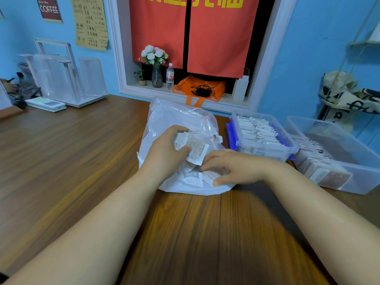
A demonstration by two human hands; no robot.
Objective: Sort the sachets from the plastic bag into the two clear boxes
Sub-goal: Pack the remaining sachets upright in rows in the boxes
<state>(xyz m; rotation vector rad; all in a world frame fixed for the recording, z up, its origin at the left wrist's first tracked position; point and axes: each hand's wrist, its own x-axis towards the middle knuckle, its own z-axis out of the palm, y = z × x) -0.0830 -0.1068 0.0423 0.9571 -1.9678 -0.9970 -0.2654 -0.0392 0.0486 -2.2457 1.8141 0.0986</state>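
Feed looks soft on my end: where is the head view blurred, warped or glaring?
Head view: the right hand and both forearms are motion-blurred; glare streaks the plastic bag; print on the sachets in the left hand is unreadable; the wide lens bows the window frame; a shadow darkens the table between the arms.

Two hands show: the left hand (166, 149) and the right hand (230, 167). One plastic bag (181, 116) lies on one wooden table (61, 151). There are two clear boxes: the blue-latched box (265, 152) and the plain box (362, 179) to its right. The sachets (195, 145), in bag, boxes and hands, overlap too much to count. The sill holds one water bottle (170, 76), one vase of white flowers (156, 77), one small potted plant (141, 78), one orange bag (216, 87) and one coil of black cord (202, 90). The wall bears one coffee poster (49, 9) and one handwritten sheet (90, 23).
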